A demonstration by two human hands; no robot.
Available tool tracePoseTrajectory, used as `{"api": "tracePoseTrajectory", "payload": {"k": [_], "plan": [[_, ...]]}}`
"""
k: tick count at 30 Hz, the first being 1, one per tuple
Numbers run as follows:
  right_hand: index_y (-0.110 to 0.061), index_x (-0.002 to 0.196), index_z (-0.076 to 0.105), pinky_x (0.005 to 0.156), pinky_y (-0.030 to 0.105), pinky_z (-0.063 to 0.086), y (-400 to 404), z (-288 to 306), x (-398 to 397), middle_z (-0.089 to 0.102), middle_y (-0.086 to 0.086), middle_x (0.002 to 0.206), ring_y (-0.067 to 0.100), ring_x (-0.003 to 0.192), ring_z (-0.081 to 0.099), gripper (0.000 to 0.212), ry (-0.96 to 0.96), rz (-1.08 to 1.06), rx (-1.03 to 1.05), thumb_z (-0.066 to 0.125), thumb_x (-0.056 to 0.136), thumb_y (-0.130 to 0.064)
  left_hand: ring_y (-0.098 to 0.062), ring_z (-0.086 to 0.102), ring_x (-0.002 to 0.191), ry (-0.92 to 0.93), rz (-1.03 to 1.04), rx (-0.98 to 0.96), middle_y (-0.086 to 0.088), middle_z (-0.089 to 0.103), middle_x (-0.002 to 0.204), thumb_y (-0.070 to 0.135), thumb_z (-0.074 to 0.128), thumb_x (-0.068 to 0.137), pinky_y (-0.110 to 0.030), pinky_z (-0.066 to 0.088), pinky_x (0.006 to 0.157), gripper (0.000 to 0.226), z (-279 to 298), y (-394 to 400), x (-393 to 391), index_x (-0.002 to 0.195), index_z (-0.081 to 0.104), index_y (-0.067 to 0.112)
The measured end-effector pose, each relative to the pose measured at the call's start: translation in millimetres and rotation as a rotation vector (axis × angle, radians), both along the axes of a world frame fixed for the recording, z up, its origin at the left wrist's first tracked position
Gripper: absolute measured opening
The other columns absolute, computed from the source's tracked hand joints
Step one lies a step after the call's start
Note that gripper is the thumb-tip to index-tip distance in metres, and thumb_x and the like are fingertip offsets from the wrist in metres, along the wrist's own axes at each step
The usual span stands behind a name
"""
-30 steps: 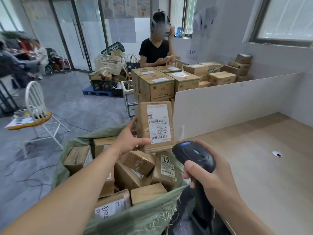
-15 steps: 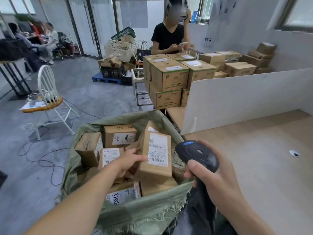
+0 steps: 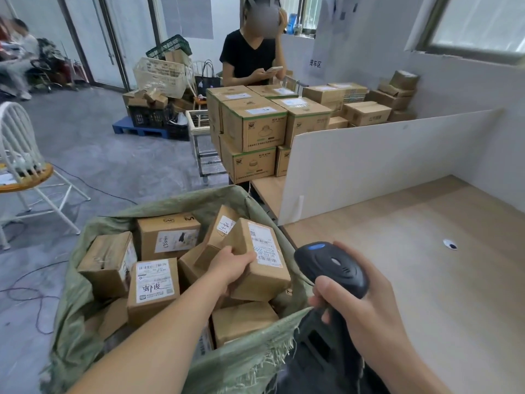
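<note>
- Parcel [image 3: 264,268] position is the main change: a second ago I held it raised above the sack with its label square to the camera. Now it lies tilted among the other boxes in the green woven sack [image 3: 241,362], label facing up and to the right.
- My left hand [image 3: 233,268] grips the parcel at its left side, thumb across the upper face and fingers curled underneath.
- My right hand [image 3: 366,302] stays wrapped round the handle of the black barcode scanner [image 3: 332,268]. Its head sits just beside the parcel, above the sack's rim by the wooden desk [image 3: 426,265].
- The parcel's white shipping label shows a QR code and barcodes, but the print is too small to read.
- A labelled box [image 3: 154,280] left of my wrist bears two large handwritten characters.
- The carton behind it [image 3: 167,237] shows a printed "M" at its top edge.
</note>
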State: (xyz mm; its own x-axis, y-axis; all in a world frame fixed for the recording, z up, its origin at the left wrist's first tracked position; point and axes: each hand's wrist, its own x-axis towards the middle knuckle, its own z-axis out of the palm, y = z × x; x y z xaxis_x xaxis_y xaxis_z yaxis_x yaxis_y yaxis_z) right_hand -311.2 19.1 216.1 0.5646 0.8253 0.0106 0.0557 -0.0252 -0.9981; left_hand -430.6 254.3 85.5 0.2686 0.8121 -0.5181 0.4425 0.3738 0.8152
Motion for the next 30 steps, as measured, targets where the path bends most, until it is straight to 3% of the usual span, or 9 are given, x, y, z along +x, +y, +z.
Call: {"api": "tracePoseTrajectory", "payload": {"k": [6, 9, 12, 15, 23, 27, 30], "plan": [[-0.029, 0.126, 0.061, 0.046, 0.028, 0.051, -2.3, 1.9, 8.8, 0.074, 0.014, 0.078, 0.02, 0.049, 0.063, 0.063, -0.002, -0.042, -0.019, 0.086, 0.071, -0.01, -0.038, 0.05, 0.128, 0.088, -0.132, -0.071, -0.008, 0.044, 0.151, 0.042, 0.07, 0.092, -0.056, 0.058, 0.082, 0.076, -10.1, -7.8, 20.8, 0.153, 0.032, 0.018], [-0.03, 0.124, 0.062, 0.047, 0.028, 0.051, -3.7, 2.1, 13.2, 0.073, 0.013, 0.078, 0.02, 0.05, 0.063, 0.059, -0.006, -0.055, -0.032, 0.085, 0.077, -0.004, -0.036, 0.056, 0.121, 0.102, -0.171, -0.018, -0.009, 0.052, 0.143, 0.039, 0.069, 0.094, -0.055, 0.06, 0.082, 0.068, -11.8, -2.3, 25.9, 0.149, 0.039, 0.011], [-0.033, 0.122, 0.062, 0.049, 0.031, 0.054, -3.2, 0.4, 14.3, 0.075, 0.012, 0.081, 0.024, 0.058, 0.068, 0.058, 0.008, -0.068, -0.024, 0.083, 0.072, -0.012, -0.029, 0.06, 0.115, 0.112, -0.18, 0.104, -0.007, 0.059, 0.136, 0.037, 0.066, 0.096, -0.051, 0.059, 0.089, 0.057, -12.6, 1.0, 30.6, 0.143, 0.047, 0.009], [-0.034, 0.122, 0.062, 0.051, 0.033, 0.054, -4.7, -3.2, 14.8, 0.075, 0.009, 0.085, 0.03, 0.066, 0.072, 0.061, 0.012, -0.091, -0.029, 0.079, 0.066, -0.021, -0.03, 0.058, 0.119, 0.194, -0.239, 0.174, -0.007, 0.058, 0.14, 0.041, 0.06, 0.098, -0.048, 0.054, 0.098, 0.06, -10.8, 3.1, 34.6, 0.146, 0.045, 0.009], [-0.033, 0.127, 0.061, 0.05, 0.032, 0.055, -22.6, -5.6, 19.2, 0.076, 0.008, 0.086, 0.03, 0.068, 0.075, 0.067, 0.006, -0.113, -0.042, 0.079, 0.063, -0.022, -0.033, 0.061, 0.11, 0.397, -0.217, 0.337, -0.013, 0.063, 0.128, 0.061, 0.033, 0.102, -0.046, 0.054, 0.095, 0.07, -1.2, 6.3, 34.4, 0.135, 0.057, 0.004], [-0.032, 0.131, 0.059, 0.052, 0.032, 0.055, -40.0, -4.3, 22.0, 0.076, 0.008, 0.087, 0.03, 0.07, 0.074, 0.071, 0.009, -0.109, -0.013, 0.08, 0.064, -0.024, -0.024, 0.062, 0.088, 0.503, -0.217, 0.501, -0.005, 0.067, 0.1, 0.058, 0.031, 0.103, -0.037, 0.05, 0.075, 0.061, 4.1, -2.5, 31.2, 0.116, 0.066, 0.009], [-0.032, 0.13, 0.06, 0.052, 0.033, 0.054, -62.7, -1.0, 27.3, 0.075, 0.01, 0.084, 0.03, 0.069, 0.073, 0.071, -0.008, -0.12, 0.018, 0.082, 0.062, -0.026, -0.019, 0.057, 0.087, 0.527, -0.18, 0.628, -0.001, 0.064, 0.106, 0.054, 0.035, 0.103, -0.035, 0.047, 0.071, 0.05, 19.3, -23.4, 35.1, 0.118, 0.061, 0.014]]}}
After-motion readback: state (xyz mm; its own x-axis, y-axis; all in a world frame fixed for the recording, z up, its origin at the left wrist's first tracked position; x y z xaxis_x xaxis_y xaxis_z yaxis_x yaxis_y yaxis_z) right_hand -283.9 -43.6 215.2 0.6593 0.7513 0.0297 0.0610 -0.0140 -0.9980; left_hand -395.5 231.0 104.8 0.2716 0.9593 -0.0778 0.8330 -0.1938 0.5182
